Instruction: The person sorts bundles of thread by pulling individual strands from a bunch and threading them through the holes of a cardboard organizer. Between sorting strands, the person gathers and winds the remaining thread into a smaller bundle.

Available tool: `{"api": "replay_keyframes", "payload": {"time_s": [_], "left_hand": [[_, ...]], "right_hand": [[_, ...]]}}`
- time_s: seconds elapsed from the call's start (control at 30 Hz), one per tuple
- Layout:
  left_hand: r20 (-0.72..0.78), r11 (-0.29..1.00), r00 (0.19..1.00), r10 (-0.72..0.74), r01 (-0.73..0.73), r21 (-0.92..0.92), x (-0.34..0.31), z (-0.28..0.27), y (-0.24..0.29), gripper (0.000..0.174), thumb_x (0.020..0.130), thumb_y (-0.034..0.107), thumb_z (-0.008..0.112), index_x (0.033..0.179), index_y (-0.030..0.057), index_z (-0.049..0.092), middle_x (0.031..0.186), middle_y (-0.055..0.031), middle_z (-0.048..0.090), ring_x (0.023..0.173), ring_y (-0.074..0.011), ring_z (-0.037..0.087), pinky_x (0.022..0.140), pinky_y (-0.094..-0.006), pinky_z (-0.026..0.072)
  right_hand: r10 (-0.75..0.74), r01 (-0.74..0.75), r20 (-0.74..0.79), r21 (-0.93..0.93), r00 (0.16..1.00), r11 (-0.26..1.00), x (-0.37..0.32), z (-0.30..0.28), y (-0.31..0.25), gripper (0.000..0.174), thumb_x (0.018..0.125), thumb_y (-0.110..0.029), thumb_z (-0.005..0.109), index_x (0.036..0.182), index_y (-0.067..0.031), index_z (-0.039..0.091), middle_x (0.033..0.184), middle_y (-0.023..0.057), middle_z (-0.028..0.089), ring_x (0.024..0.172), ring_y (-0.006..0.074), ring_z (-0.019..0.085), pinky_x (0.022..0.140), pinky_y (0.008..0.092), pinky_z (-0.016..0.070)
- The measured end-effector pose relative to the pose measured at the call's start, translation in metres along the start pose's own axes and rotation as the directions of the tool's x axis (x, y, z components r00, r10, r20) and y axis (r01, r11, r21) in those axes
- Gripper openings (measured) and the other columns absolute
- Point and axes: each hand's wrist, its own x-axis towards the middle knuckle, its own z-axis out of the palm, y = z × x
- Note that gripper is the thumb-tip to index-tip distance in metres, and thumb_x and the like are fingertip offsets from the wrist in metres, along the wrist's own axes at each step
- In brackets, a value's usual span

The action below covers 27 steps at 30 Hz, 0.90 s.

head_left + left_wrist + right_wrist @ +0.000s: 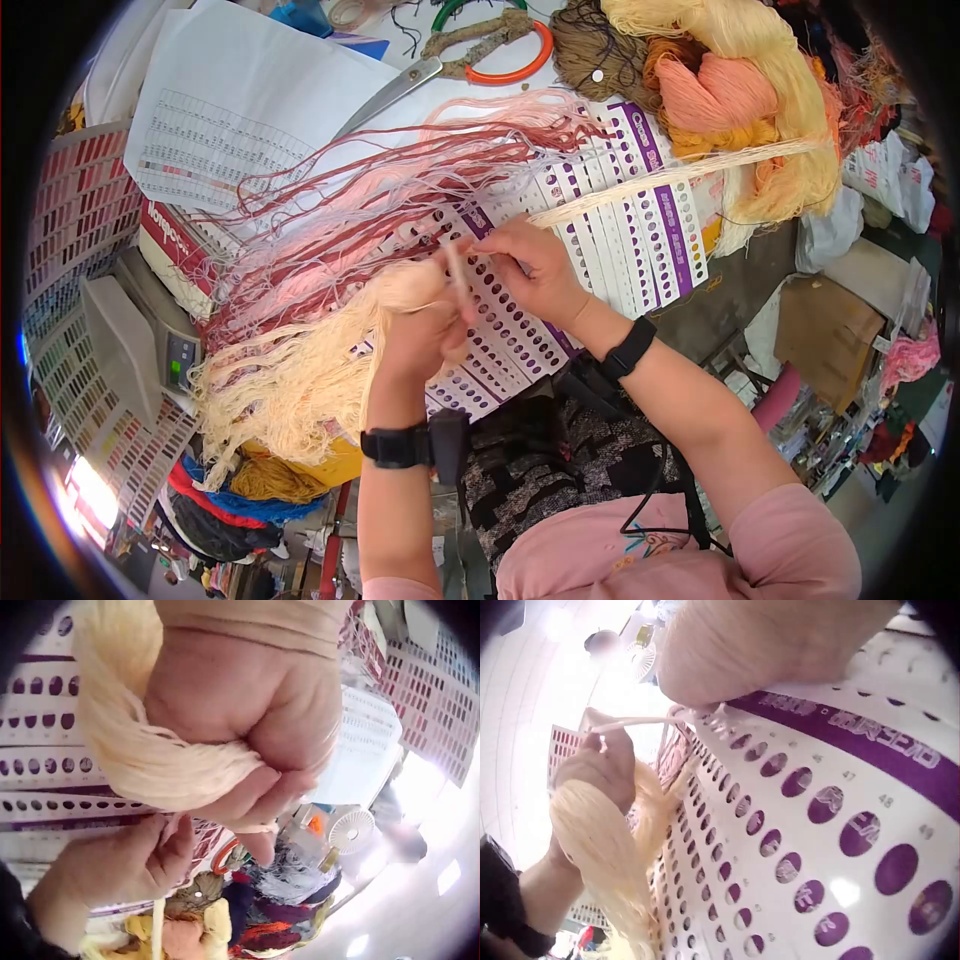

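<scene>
My left hand (425, 325) grips a thick hank of cream yarn (290, 385), whose loose ends spread down to the left over the table. In the left wrist view, the yarn (176, 776) loops under the palm and passes into the curled fingers. My right hand (530, 260) is close beside the left, its thumb and fingertips pinched together. A pale strand (641, 720) runs between the two hands in the right wrist view, its right end at my right fingertips. Below the hands lie white cards (590, 245) with purple bands and rows of holes.
Dark red and pale pink strands (400, 200) lie across the cards. Behind are scissors (470, 55) with a green and an orange handle, plus printed sheets (230, 110). Yarn hanks (720, 95) are heaped at the back right. A scale (165, 330) stands at the left.
</scene>
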Motion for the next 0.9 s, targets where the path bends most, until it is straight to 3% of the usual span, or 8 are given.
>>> {"api": "replay_keyframes", "payload": {"time_s": [0.1,0.13,0.17,0.23,0.47,0.6,0.73,0.9], "left_hand": [[-0.075,0.495,0.954,0.292,-0.083,0.865,0.016,-0.011,-0.017,0.027,0.074,0.008,0.052,0.101,0.002,0.051,0.062,-0.0004,0.052,0.047,-0.0081,0.048,0.04,-0.0197,0.0362],[-0.351,0.757,0.931,0.096,0.161,0.634,0.0,0.011,0.007,0.02,0.073,0.008,0.053,0.092,0.0012,0.054,0.066,-0.0022,0.054,0.055,-0.009,0.053,0.047,-0.0206,0.0406],[-0.371,0.923,0.922,0.111,0.043,0.383,-0.013,-0.001,0.006,0.017,0.076,0.013,0.054,0.089,0.0025,0.054,0.067,-0.0026,0.053,0.055,-0.0082,0.051,0.047,-0.02,0.04],[-0.543,0.989,0.84,-0.011,0.089,0.118,-0.049,-0.031,0.021,0.026,0.082,0.022,0.048,0.099,0.0029,0.051,0.072,-0.0034,0.053,0.049,-0.0072,0.045,0.042,-0.0166,0.0363],[-0.581,0.783,0.759,0.295,-0.54,-0.308,-0.232,-0.213,0.091,0.03,0.085,0.016,0.041,0.112,0.0021,0.04,0.053,0.005,0.038,0.04,-0.0002,0.033,0.038,-0.0136,0.0312],[-0.741,0.722,0.491,0.458,-0.692,-0.012,-0.275,-0.115,0.111,0.028,0.086,0.018,0.04,0.106,-0.0016,0.044,0.05,0.0042,0.04,0.039,0.0006,0.035,0.043,-0.0148,0.0371],[-0.488,0.877,0.758,0.432,-0.479,0.033,-0.303,-0.036,0.054,0.022,0.081,0.018,0.051,0.092,-0.0013,0.051,0.058,-0.0022,0.051,0.041,-0.0082,0.047,0.039,-0.0208,0.0411],[-0.384,0.803,0.815,0.434,-0.544,-0.246,-0.311,0.0,0.011,0.037,0.085,0.026,0.041,0.103,-0.0058,0.047,0.096,-0.0164,0.054,0.089,-0.0243,0.053,0.079,-0.0384,0.043]], "right_hand": [[-0.045,0.037,-0.069,-0.12,0.997,0.992,0.001,0.004,-0.002,0.029,0.06,0.007,0.055,0.085,-0.0067,0.059,0.083,0.0096,0.052,0.071,0.0222,0.051,0.057,0.0284,0.0417],[-0.058,0.046,-0.045,-0.216,0.997,0.975,0.002,0.006,-0.003,0.03,0.06,-0.001,0.059,0.088,-0.0086,0.058,0.084,0.0083,0.05,0.07,0.0213,0.051,0.057,0.0294,0.0412],[-0.032,0.024,-0.02,-0.303,0.999,0.953,0.002,0.007,-0.007,0.03,0.059,-0.005,0.061,0.089,-0.0094,0.058,0.084,0.0079,0.049,0.071,0.0213,0.05,0.059,0.0305,0.0404],[0.024,-0.01,0.024,-0.461,0.999,0.887,0.003,0.007,-0.02,0.033,0.059,-0.012,0.064,0.091,-0.0111,0.058,0.085,0.007,0.048,0.072,0.0213,0.05,0.063,0.0326,0.0389],[0.034,-0.019,0.023,-0.468,0.999,0.884,0.004,0.012,-0.019,0.034,0.058,-0.02,0.064,0.09,-0.0131,0.057,0.086,0.0056,0.046,0.084,0.0218,0.044,0.072,0.0351,0.0312],[0.112,-0.06,0.075,-0.5,0.991,0.864,0.008,0.009,-0.03,0.033,0.058,-0.018,0.064,0.089,-0.0108,0.056,0.087,0.0083,0.046,0.084,0.0244,0.045,0.072,0.0353,0.0342],[0.173,-0.107,0.115,-0.433,0.978,0.895,0.005,0.011,-0.055,0.034,0.058,-0.015,0.064,0.09,-0.0086,0.055,0.091,0.0107,0.047,0.087,0.0268,0.046,0.073,0.035,0.038],[0.132,-0.111,0.277,-0.091,0.952,0.99,-0.022,0.047,-0.173,0.016,0.063,-0.01,0.062,0.076,-0.0024,0.057,0.077,0.0073,0.051,0.073,0.0211,0.051,0.065,0.0301,0.0414]]}}
